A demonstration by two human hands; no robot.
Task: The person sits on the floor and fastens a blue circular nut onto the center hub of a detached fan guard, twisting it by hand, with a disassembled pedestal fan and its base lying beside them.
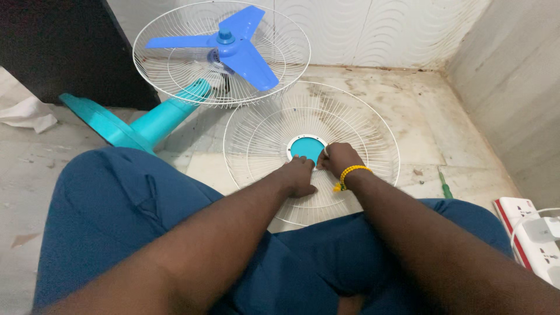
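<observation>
A white wire fan guard [373,125] lies flat on the floor in front of me, with a round teal centre cap [307,147]. My left hand [298,176] rests on the wires with its fingers at the cap's lower edge. My right hand [340,158], with a yellow bead bracelet on the wrist, pinches the cap's right rim. Behind lies a tipped-over fan: blue blades [233,44] inside a second white guard [175,76], on a teal stand and base [134,125].
My knees in blue trousers [116,221] fill the foreground. A green-handled screwdriver [445,185] lies on the floor at right. A white power strip [534,236] with a plug sits at the far right. A dark cabinet [64,46] stands at back left, walls beyond.
</observation>
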